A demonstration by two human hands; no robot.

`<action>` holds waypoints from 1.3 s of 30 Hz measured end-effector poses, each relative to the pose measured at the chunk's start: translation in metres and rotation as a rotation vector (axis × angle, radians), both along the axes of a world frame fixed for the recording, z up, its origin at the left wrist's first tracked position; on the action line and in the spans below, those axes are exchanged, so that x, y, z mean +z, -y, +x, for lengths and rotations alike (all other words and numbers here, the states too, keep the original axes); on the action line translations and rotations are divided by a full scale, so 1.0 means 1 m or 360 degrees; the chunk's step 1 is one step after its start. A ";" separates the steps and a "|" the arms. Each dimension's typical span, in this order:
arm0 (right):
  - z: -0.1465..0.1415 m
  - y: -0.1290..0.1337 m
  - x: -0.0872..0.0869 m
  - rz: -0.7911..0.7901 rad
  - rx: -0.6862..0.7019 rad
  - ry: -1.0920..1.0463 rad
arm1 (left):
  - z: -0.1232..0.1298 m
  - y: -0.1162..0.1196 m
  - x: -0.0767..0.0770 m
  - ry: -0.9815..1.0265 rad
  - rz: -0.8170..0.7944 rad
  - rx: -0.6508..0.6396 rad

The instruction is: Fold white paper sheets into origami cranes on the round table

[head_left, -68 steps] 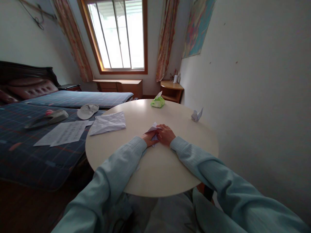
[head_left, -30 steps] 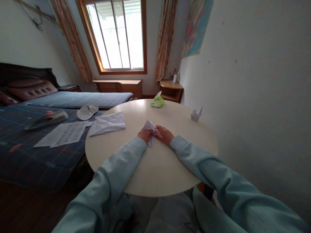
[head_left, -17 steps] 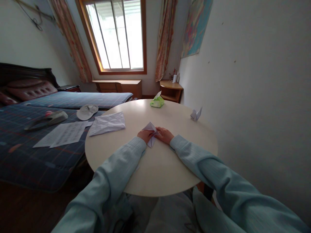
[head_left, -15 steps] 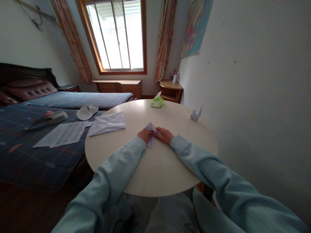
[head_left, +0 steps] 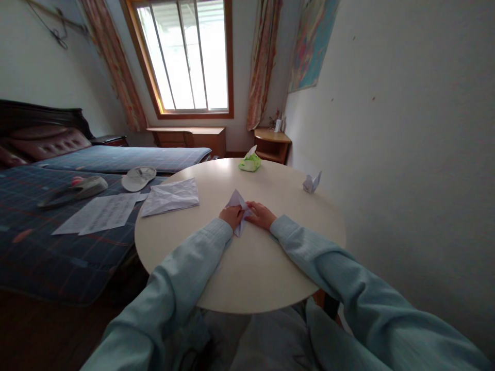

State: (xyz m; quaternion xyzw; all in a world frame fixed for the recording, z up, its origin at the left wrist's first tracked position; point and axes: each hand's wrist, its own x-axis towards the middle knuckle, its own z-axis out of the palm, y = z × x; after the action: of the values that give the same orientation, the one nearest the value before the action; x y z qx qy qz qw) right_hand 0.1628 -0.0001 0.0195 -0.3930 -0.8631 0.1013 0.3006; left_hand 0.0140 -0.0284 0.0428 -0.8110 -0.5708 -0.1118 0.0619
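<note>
A folded piece of white paper (head_left: 237,198) lies on the round table (head_left: 255,278), pointed at its far and near ends. My left hand (head_left: 232,215) rests over its left side, fingers closed on the paper. From the right, my right hand (head_left: 261,214) pinches the paper's right edge with thumb and fingertips. The two hands almost meet over the middle, so that part of the paper is hidden.
A stack of creased white paper (head_left: 172,197) lies at the table's left edge. A green tissue pack (head_left: 250,162) stands at the back, and a folded paper figure (head_left: 311,182) at the right. Printed sheets (head_left: 102,212) and a white cap (head_left: 139,178) are on the bed.
The folded paper has turned slightly, its far tip shifting a little left and away from me. Both hands stay at nearly the same place on it.
</note>
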 end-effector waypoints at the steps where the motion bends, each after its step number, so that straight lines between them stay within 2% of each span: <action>1: 0.000 -0.001 0.000 0.0006 -0.0002 0.0011 | 0.000 0.000 0.000 -0.0001 0.0000 -0.0011; 7: 0.000 -0.001 0.000 0.0015 0.0027 -0.0012 | -0.001 -0.004 -0.002 0.0043 -0.0033 -0.0081; 24: -0.001 0.002 0.004 -0.0049 0.0030 -0.0010 | 0.000 -0.003 0.002 0.0063 -0.0101 0.0011; 30: 0.000 0.003 0.004 -0.0066 0.0038 -0.0027 | -0.002 -0.003 -0.001 0.0156 -0.0043 0.0024; 39: 0.000 0.006 0.009 -0.0075 -0.0021 0.0100 | -0.006 -0.002 -0.003 0.0305 0.0062 0.0170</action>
State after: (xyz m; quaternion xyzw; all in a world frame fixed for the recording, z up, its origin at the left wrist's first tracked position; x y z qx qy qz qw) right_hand 0.1633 -0.0064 0.0284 -0.4088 -0.8668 0.1072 0.2646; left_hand 0.0081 -0.0265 0.0399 -0.7637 -0.6144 -0.1963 0.0287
